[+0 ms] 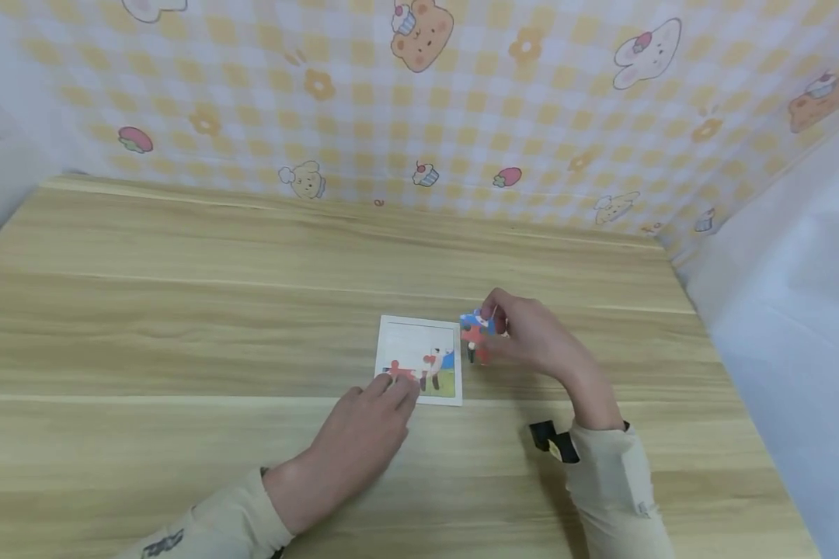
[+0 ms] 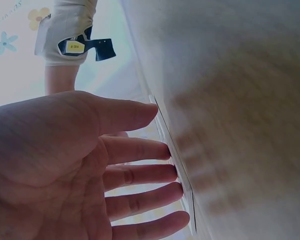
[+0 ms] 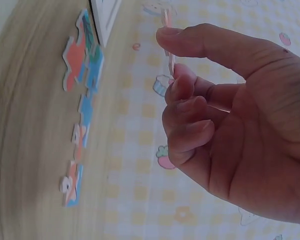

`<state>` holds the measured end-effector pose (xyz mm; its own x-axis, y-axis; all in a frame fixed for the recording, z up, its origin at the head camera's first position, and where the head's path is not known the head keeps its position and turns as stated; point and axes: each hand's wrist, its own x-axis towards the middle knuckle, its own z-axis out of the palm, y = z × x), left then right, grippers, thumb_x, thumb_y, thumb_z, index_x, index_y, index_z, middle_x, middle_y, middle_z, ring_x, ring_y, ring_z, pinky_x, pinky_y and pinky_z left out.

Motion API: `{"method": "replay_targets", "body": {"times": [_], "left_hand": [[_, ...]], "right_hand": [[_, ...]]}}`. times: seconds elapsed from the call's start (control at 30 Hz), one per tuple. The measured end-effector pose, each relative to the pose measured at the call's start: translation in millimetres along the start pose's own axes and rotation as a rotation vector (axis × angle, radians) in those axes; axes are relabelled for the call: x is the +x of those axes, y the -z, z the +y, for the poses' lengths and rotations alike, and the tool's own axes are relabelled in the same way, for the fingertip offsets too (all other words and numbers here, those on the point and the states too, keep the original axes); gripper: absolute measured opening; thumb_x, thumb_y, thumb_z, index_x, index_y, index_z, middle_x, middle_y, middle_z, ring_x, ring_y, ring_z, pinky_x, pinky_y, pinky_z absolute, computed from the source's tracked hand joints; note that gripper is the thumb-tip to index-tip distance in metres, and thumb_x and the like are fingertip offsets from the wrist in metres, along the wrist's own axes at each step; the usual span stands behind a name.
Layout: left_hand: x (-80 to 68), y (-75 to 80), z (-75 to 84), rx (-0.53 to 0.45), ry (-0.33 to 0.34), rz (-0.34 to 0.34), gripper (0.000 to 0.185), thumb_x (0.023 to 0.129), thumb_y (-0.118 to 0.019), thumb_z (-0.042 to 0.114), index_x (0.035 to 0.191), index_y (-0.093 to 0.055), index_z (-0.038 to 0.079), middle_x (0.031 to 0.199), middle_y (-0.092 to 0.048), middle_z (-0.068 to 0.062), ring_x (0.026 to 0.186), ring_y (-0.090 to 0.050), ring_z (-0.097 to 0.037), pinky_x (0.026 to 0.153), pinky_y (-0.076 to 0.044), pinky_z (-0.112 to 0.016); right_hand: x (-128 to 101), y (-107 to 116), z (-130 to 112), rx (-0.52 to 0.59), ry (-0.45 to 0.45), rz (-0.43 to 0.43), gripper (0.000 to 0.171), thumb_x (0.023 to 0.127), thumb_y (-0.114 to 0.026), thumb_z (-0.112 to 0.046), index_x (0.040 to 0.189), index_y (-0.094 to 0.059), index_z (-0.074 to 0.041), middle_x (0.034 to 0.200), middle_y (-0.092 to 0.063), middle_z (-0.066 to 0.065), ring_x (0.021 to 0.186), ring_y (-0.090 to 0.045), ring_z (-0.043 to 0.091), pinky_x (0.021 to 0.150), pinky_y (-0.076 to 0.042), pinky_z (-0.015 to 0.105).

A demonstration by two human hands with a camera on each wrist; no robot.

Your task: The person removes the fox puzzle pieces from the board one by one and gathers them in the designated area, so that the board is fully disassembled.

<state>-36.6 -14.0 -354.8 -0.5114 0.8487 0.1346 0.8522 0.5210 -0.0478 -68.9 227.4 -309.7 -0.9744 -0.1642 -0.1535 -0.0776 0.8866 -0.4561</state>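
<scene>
A shallow white jigsaw tray (image 1: 419,323) lies on the table, with a few fitted pieces (image 1: 439,373) along its lower part and right side. My left hand (image 1: 363,435) rests its fingertips on the tray's lower left. Its fingers look fairly straight in the left wrist view. Right of the tray, my right hand (image 1: 534,330) pinches a small jigsaw piece (image 3: 171,65) between thumb and index finger. The held piece is seen edge-on in the right wrist view, so its picture is hidden. Loose blue and orange jigsaw pieces (image 3: 80,62) lie on the table below that hand.
The wood-grain table (image 1: 182,326) extends around the tray. Behind it hangs a yellow checked cloth (image 1: 363,101) with cartoon prints, and a pale sheet (image 1: 797,279) covers the right side. A black strap (image 1: 555,442) sticks out from my right sleeve.
</scene>
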Motion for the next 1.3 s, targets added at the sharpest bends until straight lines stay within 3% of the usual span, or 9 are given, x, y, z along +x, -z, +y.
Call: {"method": "replay_targets", "body": {"times": [0.17,0.37,0.6,1.1,1.3], "left_hand": [[0.7,-1.2,0.5,-0.014,0.004,0.029,0.032,0.075,-0.061,0.02,0.102,-0.057,0.003,0.096,-0.049,-0.001,0.069,-0.041,-0.014,0.04,-0.026,-0.019],[-0.2,1.2,0.4,-0.007,0.017,-0.001,0.039,0.075,-0.061,0.025,0.106,-0.055,0.003,0.099,-0.049,-0.002,0.073,-0.043,-0.014,0.042,-0.033,-0.021],[-0.1,0.6,-0.7,0.003,0.008,0.044,0.036,0.074,-0.061,0.022,0.103,-0.055,0.002,0.096,-0.048,-0.002,0.069,-0.041,-0.014,0.041,-0.028,-0.02],[-0.6,0.1,-1.0,-0.021,0.021,0.034,0.04,0.073,-0.063,0.025,0.104,-0.054,0.002,0.096,-0.048,-0.002,0.07,-0.041,-0.014,0.042,-0.03,-0.02],[-0.1,-1.2,-1.2,-0.048,0.02,0.027,0.037,0.075,-0.061,0.023,0.105,-0.054,0.002,0.096,-0.048,-0.003,0.07,-0.04,-0.014,0.043,-0.031,-0.02]], "right_hand": [[-4.8,7.9,14.0,-0.01,0.014,0.009,0.028,0.07,-0.068,-0.016,0.091,-0.049,-0.011,0.068,-0.048,0.002,0.059,-0.042,0.014,0.051,-0.038,0.027],[-12.6,14.2,35.7,-0.048,0.028,-0.006,0.029,0.07,-0.069,-0.017,0.088,-0.05,-0.008,0.067,-0.047,0.0,0.057,-0.041,0.013,0.053,-0.036,0.026],[-19.1,8.5,52.9,-0.034,-0.004,-0.084,0.025,0.072,-0.068,-0.015,0.088,-0.05,-0.009,0.068,-0.046,0.0,0.058,-0.04,0.012,0.053,-0.036,0.025],[-15.2,-7.0,57.9,0.019,0.066,-0.146,0.024,0.07,-0.068,-0.012,0.084,-0.049,-0.01,0.068,-0.047,0.0,0.06,-0.042,0.012,0.055,-0.037,0.025],[-13.8,-8.6,55.8,-0.006,0.045,-0.137,0.024,0.069,-0.069,-0.01,0.084,-0.05,-0.01,0.07,-0.049,0.0,0.062,-0.042,0.013,0.056,-0.038,0.026]]}}
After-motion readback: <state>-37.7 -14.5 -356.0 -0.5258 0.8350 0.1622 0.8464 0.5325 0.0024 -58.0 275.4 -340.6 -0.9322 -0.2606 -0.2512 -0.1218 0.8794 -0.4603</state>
